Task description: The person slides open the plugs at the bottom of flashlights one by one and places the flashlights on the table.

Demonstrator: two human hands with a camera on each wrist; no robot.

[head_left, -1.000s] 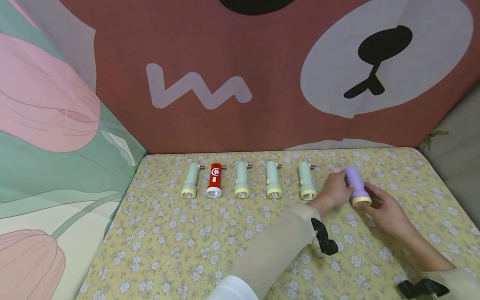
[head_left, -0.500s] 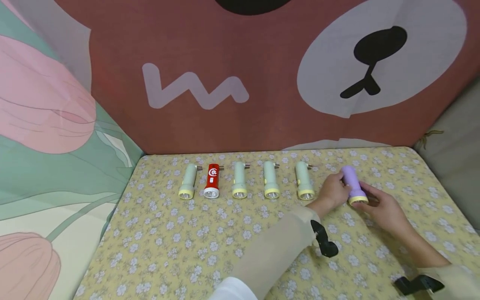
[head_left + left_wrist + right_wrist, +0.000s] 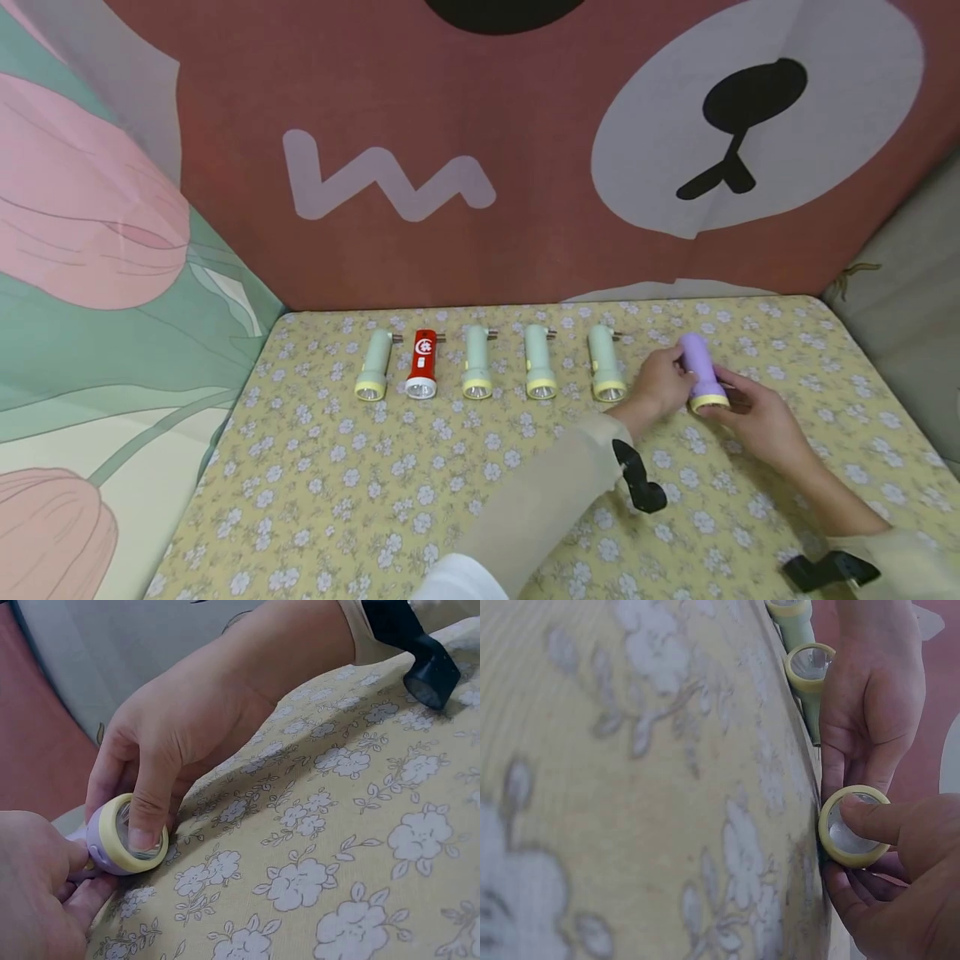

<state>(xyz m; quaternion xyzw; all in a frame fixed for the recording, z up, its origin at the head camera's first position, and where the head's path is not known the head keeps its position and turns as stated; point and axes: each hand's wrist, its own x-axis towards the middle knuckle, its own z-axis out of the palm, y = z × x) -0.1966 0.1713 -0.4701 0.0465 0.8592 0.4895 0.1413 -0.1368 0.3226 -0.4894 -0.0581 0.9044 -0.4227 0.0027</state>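
A purple flashlight (image 3: 699, 365) with a pale yellow rim lies at the right end of a row of flashlights, its lens toward the person. From its left side, my left hand (image 3: 658, 385) grips the purple body with thumb and fingers. My right hand (image 3: 767, 423) holds the lens end from the right. In the left wrist view, the right hand's thumb lies across the lens of the flashlight (image 3: 112, 838). The right wrist view shows the same thumb over the yellow rim (image 3: 826, 832), with fingers behind the head.
Left of the hands lie several mint-green flashlights, one (image 3: 604, 363) nearest the left hand, and a red flashlight (image 3: 422, 363) with a white head. Metal plug prongs stick out from their sides. A flowered cloth (image 3: 360, 492) covers the table; a printed fabric wall (image 3: 420, 258) rises behind.
The whole head view has shifted slightly left. Both hands keep their hold on the purple flashlight, which stays in about the same place beside the row.
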